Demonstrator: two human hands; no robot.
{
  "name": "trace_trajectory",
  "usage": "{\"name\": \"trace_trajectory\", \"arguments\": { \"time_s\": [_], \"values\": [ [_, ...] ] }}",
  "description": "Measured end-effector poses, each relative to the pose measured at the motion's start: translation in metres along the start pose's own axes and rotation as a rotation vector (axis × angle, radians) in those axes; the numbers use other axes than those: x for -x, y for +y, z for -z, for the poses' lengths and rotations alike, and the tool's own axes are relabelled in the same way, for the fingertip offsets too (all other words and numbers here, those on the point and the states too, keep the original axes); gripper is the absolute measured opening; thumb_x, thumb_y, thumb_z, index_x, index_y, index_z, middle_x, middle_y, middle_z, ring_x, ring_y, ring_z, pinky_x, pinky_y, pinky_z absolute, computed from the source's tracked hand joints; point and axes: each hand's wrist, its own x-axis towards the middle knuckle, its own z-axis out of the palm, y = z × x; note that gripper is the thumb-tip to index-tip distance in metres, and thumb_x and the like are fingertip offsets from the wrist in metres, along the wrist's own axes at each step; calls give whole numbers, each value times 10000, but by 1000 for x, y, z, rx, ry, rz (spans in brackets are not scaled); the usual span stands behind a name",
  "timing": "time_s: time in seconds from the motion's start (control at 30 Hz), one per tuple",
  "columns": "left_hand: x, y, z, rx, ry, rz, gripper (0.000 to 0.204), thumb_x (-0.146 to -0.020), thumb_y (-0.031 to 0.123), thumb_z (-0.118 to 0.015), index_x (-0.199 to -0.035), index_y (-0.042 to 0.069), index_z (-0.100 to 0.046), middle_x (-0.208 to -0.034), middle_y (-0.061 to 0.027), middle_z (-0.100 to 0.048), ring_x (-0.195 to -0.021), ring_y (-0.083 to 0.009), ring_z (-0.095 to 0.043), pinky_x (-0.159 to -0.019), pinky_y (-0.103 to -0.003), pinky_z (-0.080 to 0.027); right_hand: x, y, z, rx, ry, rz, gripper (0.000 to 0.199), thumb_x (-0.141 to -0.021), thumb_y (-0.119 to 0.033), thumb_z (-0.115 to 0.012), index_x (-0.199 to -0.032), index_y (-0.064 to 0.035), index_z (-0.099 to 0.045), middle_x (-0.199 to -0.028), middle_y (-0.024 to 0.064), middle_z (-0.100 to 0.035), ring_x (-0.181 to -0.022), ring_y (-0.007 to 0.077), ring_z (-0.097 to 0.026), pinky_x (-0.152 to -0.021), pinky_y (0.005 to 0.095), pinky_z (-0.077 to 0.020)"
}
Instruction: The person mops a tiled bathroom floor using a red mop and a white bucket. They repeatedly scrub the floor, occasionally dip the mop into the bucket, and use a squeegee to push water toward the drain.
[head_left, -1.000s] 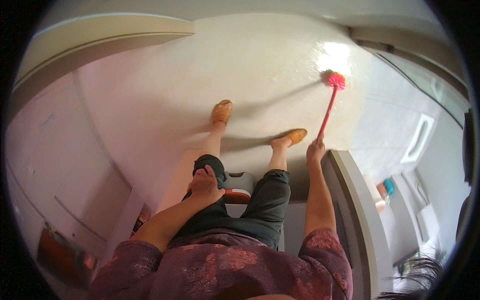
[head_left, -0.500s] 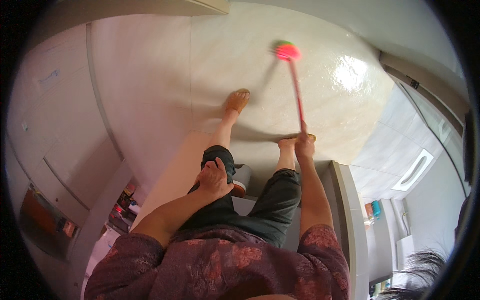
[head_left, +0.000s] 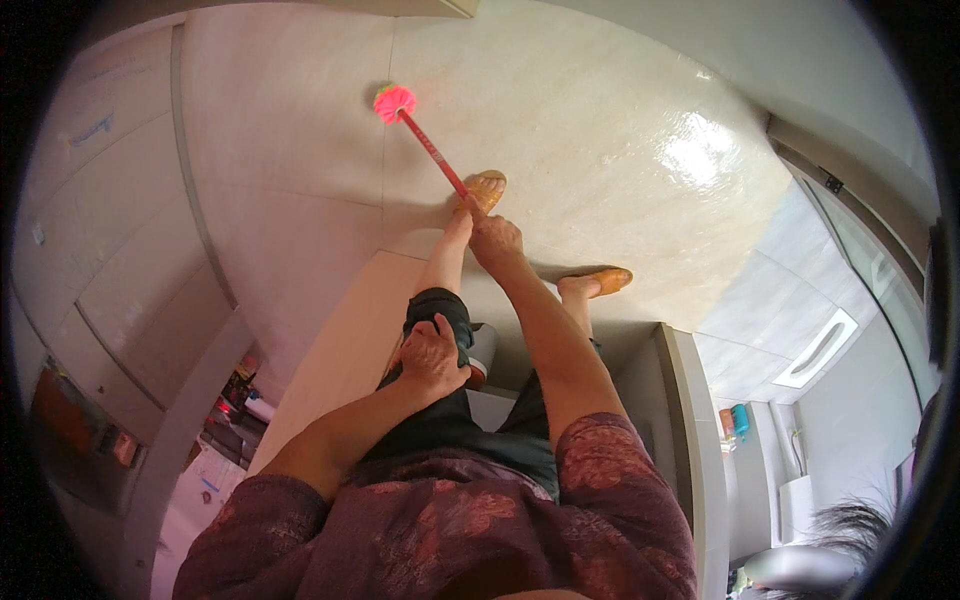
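My right hand (head_left: pixel 494 244) grips the end of a red handle. It belongs to a long-handled brush (head_left: pixel 428 150) with a round, bright pink and green head. That head lies at the pale tiled floor, near a tile joint left of my feet. The handle slants across beside my left foot (head_left: pixel 484 190), which wears a tan slipper. Resting on my left knee, over the rolled-up dark trouser leg, is my left hand (head_left: pixel 432 362); its fingers are apart and it holds no tool.
Wet shine shows on the floor (head_left: pixel 650 150) at right. Cabinet doors (head_left: pixel 110 230) stand at left, with a cluttered shelf (head_left: pixel 235 405) below. To the right are a door frame (head_left: pixel 850 190), a grey-tiled area, and a white rectangular fixture (head_left: pixel 818 348). My right slipper (head_left: pixel 610 281) stands nearby.
My right hand has swung left with the brush, carrying its head from right of my left foot to the floor's left side. My left hand stays on the knee.
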Motion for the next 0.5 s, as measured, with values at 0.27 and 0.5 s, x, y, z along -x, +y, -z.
{"name": "trace_trajectory", "arguments": {
  "time_s": [0.27, 0.5],
  "values": [
    [0, 8, -4, -47, -53, 66, 967, -707, 486, -639, -1333, -102, -194, -1184, -309, -398, -1099, -443, -428, -706, -573, -485, 165, 150, 37, 59, -80, -724, 278, -873, -248, -438, -1080, -138, -588, -858, 164, -647, -830, 368, -623, -742, 467, -493],
    [-2, 23, -11, -97, 17, 58, 972, -689, 473, -669, -1331, -91, -206, -1185, -316, -392, -1075, -440, -450, -659, -582, -491, 214, 153, 8, -4, 118, -635, 573, -803, -91, -440, -1359, -166, -322, -699, 160, -614, -641, 361, -597, -584, 473, -452]
  ]
}}
